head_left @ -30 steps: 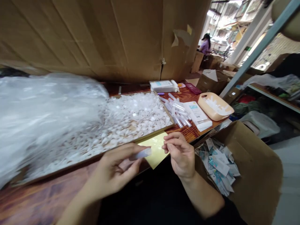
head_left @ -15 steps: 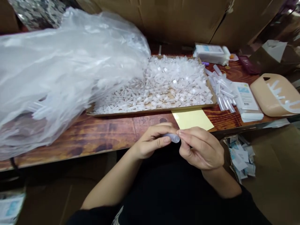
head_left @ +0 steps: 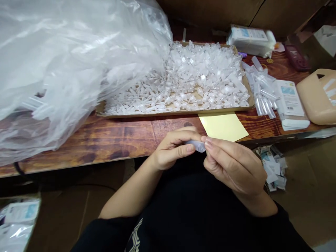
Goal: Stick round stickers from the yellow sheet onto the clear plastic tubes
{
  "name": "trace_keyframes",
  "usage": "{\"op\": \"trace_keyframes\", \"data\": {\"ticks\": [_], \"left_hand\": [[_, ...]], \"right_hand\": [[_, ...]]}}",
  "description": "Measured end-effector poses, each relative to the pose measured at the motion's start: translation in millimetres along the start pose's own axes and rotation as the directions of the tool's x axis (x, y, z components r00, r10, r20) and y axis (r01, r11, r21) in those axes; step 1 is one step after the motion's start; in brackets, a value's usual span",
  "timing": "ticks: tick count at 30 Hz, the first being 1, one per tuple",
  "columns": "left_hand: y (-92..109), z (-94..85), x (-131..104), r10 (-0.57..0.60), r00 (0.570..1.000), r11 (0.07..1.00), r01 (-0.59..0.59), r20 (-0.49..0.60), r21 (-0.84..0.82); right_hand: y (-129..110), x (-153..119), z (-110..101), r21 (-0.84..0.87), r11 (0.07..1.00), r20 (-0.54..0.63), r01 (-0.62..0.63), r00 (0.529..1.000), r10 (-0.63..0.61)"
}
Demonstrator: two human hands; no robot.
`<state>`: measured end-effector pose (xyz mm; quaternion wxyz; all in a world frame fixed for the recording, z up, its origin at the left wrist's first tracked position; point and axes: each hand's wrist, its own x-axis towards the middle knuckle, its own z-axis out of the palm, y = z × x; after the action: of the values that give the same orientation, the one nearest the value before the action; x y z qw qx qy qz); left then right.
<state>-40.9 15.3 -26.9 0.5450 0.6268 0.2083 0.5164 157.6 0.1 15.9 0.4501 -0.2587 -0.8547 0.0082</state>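
Note:
Over the table's front edge, my left hand (head_left: 175, 148) is wrapped round a small translucent plastic tube (head_left: 197, 145), its round end facing right. My right hand (head_left: 235, 162) meets it there, thumb and fingertips pinched on the rim of that end. Whether a smaller piece sits between the right fingertips is hidden. Beyond the hands lies a yellow paper sheet (head_left: 223, 126). Behind it, a shallow cardboard tray (head_left: 162, 113) holds a heap of small clear plastic pieces (head_left: 202, 75).
A large clear plastic bag (head_left: 65, 52) covers the table's left side and part of the tray. To the right are loose clear tubes (head_left: 265, 92), a stack of printed cards (head_left: 291, 101) and a beige plastic container (head_left: 313, 96). Below stands a box with printed packets (head_left: 274, 169).
The view has shifted, so the table's things sit higher in the picture. Both hands stay together on the tube, with hardly any change in grip.

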Motion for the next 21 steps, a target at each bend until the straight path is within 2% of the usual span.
{"op": "trace_keyframes", "data": {"ticks": [9, 21], "left_hand": [[-1.7, -0.8, -0.4, -0.003, 1.0, 1.0, 0.003, -0.001, 0.015], [1.3, 1.9, 0.3, -0.063, 0.997, 0.997, 0.065, -0.047, 0.034]], "right_hand": [[-2.9, -2.2, -3.2, -0.043, 0.999, 0.048, -0.018, 0.999, 0.02], [-1.1, 0.4, -8.0, 0.01, 1.0, 0.114, -0.028, 0.993, 0.027]]}}
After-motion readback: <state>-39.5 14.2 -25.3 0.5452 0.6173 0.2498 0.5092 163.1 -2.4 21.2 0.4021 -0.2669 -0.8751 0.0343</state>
